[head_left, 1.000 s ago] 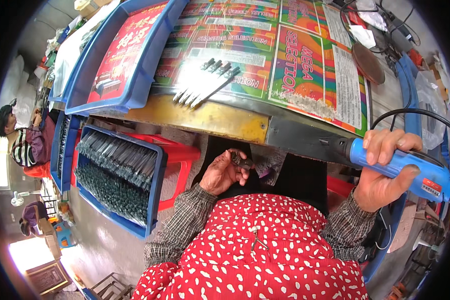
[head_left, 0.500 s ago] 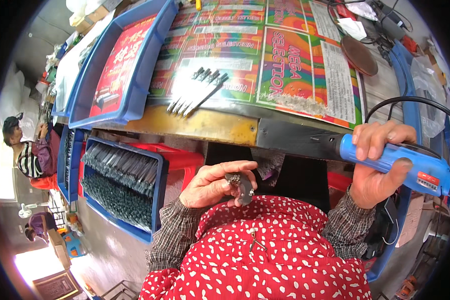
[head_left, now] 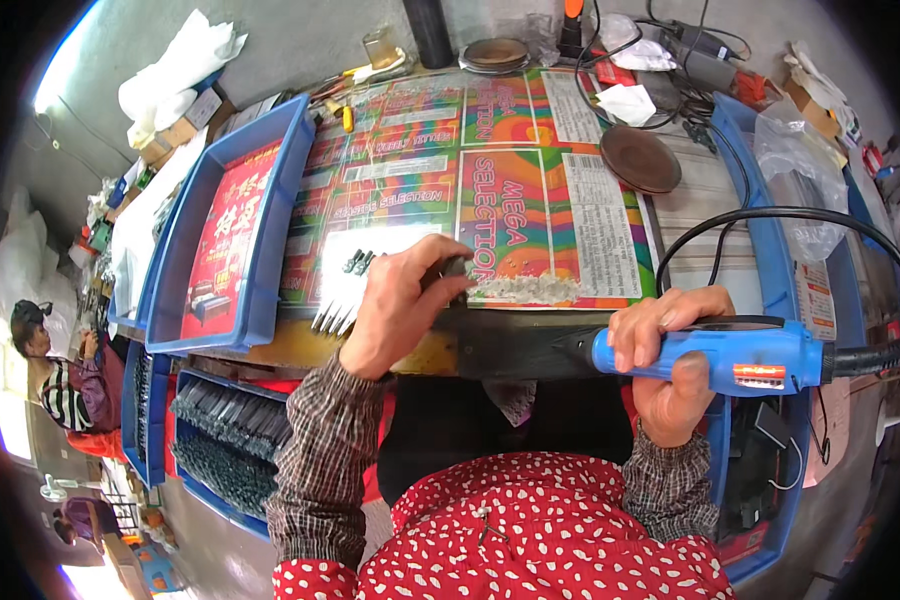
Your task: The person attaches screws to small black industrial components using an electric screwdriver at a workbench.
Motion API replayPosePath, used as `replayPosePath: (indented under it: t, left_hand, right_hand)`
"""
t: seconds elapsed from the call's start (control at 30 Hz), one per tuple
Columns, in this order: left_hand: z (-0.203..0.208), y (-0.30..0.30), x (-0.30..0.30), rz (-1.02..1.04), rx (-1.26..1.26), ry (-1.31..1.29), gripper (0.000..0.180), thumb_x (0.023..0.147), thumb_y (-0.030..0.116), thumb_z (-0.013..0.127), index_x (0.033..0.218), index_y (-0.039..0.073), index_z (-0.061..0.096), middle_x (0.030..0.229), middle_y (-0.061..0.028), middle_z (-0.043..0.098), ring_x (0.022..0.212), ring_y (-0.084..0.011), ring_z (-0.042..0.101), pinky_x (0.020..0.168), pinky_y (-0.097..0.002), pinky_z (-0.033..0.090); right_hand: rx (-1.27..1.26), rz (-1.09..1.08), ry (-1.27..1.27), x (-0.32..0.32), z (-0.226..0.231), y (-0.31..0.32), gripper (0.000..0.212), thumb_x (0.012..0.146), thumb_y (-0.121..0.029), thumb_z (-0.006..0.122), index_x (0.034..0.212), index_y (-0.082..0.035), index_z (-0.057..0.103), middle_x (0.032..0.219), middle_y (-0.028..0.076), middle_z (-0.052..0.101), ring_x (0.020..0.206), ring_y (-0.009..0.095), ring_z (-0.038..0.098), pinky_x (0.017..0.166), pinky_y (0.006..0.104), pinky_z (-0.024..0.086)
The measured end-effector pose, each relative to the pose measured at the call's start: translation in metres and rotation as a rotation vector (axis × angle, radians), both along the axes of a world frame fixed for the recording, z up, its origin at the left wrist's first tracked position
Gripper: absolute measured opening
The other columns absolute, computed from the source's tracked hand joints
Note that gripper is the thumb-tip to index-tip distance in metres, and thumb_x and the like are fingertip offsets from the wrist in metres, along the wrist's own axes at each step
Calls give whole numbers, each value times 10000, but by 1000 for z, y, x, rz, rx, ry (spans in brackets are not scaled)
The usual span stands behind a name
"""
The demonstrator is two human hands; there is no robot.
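My right hand (head_left: pixel 670 350) is wrapped around a blue cylindrical power tool (head_left: pixel 730 358). Its black front end points left along the table's front edge, and a thick black cord leaves its rear. Over that edge, my left hand (head_left: pixel 400 295) is closed, its thumb and fingers pinching a small dark metal piece (head_left: pixel 457 268). Most of that piece is hidden by the fingers, so I cannot tell its kind. Just left of this hand, a row of slim dark-tipped rods (head_left: pixel 336 318) lies on the printed table cover (head_left: pixel 510 210), partly washed out by glare.
A blue tray (head_left: pixel 295 180) with a red printed lining stands at left. Below it, a blue bin (head_left: pixel 195 470) holds many dark bristly pieces. Pale crumbs (head_left: pixel 530 289) lie near the front edge. A brown disc (head_left: pixel 640 160) and looping black cords (head_left: pixel 735 215) are at right. Other people sit far left.
My left hand has risen from near my lap to the table's front edge with the small metal piece. The blue tool has shifted left and lies more level. The view has tilted up.
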State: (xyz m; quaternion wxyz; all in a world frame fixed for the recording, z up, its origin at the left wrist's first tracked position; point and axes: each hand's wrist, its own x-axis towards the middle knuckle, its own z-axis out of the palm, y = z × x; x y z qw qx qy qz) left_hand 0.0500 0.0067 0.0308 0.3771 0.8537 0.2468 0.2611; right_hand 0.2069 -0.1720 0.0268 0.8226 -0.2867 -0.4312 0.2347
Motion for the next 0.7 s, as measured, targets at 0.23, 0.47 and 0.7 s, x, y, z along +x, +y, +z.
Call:
replayPosePath:
  t: [0.23,0.47,0.7]
  left_hand:
    - [-15,41,34,9,561,208,212,789,91,597,995,44,619,796,-166,609,722,-336,602,627,-389,475]
    - [-19,47,46,-12,625,329,233,770,68,600,1002,52,622,788,-163,606,746,-346,602,635,-404,478]
    - [-14,17,54,-165,552,259,290,748,59,629,1025,7,559,812,-169,613,767,-354,601,649,-405,475]
  right_hand:
    - [0,69,54,4,0,-3,353,787,-180,702,947,-44,418,706,81,512,626,177,519,598,333,450]
    - [4,74,62,8,-3,-4,344,792,-164,694,954,-46,414,711,84,515,631,177,523,594,330,458]
    - [16,82,59,9,-2,-4,337,796,-155,689,956,-47,413,711,84,519,630,178,532,602,329,462]
